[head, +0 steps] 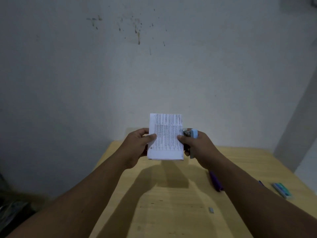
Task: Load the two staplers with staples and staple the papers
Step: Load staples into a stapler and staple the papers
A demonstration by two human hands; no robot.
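A small stack of printed papers [165,137] is held up above the far end of the wooden table [171,203]. My left hand [137,146] pinches the stack's left edge, thumb on the front. My right hand [197,146] grips a light blue stapler [192,134] at the stack's right edge, with its thumb touching the paper. The stapler's metal jaw sits against that edge. A purple stapler [215,181] lies on the table under my right forearm. A short strip of staples [211,209] lies nearer to me.
A green and blue staple box [282,190] sits near the table's right edge. A blue object [261,183] peeks out beside my right forearm. A stained white wall stands right behind the table. Dark clutter fills the floor at lower left.
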